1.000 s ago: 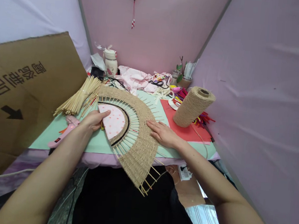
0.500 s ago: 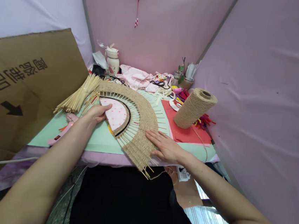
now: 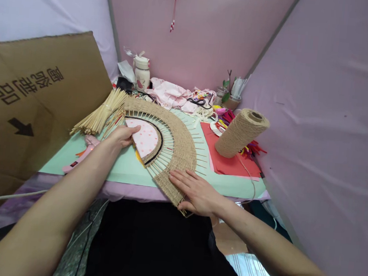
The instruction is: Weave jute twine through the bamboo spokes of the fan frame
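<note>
A half-round woven fan piece [image 3: 178, 144] of jute twine over thin wooden sticks lies on the mint-green mat [image 3: 120, 171]. At its centre is a pink dotted half-disc [image 3: 145, 137] edged in black. My left hand [image 3: 123, 135] rests on the left edge of that half-disc, fingers curled loosely over it. My right hand [image 3: 195, 192] lies flat, fingers stretched out, on the lower end of the woven band at the table's front edge. A jute thread runs from the piece toward the big twine spool [image 3: 241, 132].
A bundle of wooden sticks [image 3: 100, 114] lies at the back left, a pink glue gun [image 3: 81, 158] by it. A large cardboard sheet [image 3: 27, 110] stands on the left. Red paper [image 3: 230, 162], coloured clips, a bottle [image 3: 142, 73] and pink cloth [image 3: 171, 95] crowd the back.
The woven piece has turned clockwise, so its lower end no longer hangs far over the table edge. My right hand slid down and toward me along the band. My left hand stayed at the half-disc.
</note>
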`<state>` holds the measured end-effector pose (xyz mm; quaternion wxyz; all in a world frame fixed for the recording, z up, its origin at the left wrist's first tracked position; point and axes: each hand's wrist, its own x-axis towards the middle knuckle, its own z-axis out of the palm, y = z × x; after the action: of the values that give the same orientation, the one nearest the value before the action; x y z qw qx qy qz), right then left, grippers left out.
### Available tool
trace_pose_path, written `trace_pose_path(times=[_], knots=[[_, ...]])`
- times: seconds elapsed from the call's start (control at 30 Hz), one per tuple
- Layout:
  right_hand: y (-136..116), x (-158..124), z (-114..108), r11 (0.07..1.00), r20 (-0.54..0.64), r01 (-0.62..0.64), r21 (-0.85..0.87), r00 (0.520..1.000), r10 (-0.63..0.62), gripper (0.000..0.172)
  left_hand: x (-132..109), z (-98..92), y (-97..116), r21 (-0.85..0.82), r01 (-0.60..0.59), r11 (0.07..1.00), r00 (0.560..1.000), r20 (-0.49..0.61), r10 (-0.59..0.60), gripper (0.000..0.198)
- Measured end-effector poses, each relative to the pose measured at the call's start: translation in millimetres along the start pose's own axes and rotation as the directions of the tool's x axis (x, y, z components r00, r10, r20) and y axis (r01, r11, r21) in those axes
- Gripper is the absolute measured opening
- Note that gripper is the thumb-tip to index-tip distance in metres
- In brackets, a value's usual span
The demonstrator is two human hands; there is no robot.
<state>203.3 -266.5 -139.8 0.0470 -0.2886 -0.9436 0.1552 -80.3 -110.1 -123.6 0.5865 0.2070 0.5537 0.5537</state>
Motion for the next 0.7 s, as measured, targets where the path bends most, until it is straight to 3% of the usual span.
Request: trace_pose_path(times=[0.17, 0.3, 0.43, 0.6, 0.7], knots=[[13, 1, -20, 1.000, -0.036, -0.008, 0.016, 0.999, 0.009, 0.079, 2, -1.1, -1, 0.000, -0.008, 1.000, 1.000, 0.010, 0.008, 0.023], [42, 27, -27, 0.982, -0.113, -0.186, -0.026, 0.977, 0.182, 0.088, 4, -3.2, -1, 0.013, -0.004, 1.000, 1.000, 0.028, 0.004, 0.023], [61, 35, -17, 0.951, -0.070, -0.308, -0.019, 0.949, 0.306, 0.091, 7, -5.5, -1, 0.024, -0.001, 1.000, 0.999, 0.038, 0.000, 0.024], [66, 22, -21, 0.945, -0.013, -0.326, -0.010, 0.945, 0.326, 0.087, 8, -6.4, -4, 0.009, -0.010, 1.000, 0.999, 0.032, 0.010, 0.023], [76, 40, -36, 0.955, -0.042, -0.297, 0.018, 0.954, 0.298, 0.088, 8, -7.3, -5, 0.007, -0.016, 1.000, 0.999, 0.052, 0.015, 0.027]])
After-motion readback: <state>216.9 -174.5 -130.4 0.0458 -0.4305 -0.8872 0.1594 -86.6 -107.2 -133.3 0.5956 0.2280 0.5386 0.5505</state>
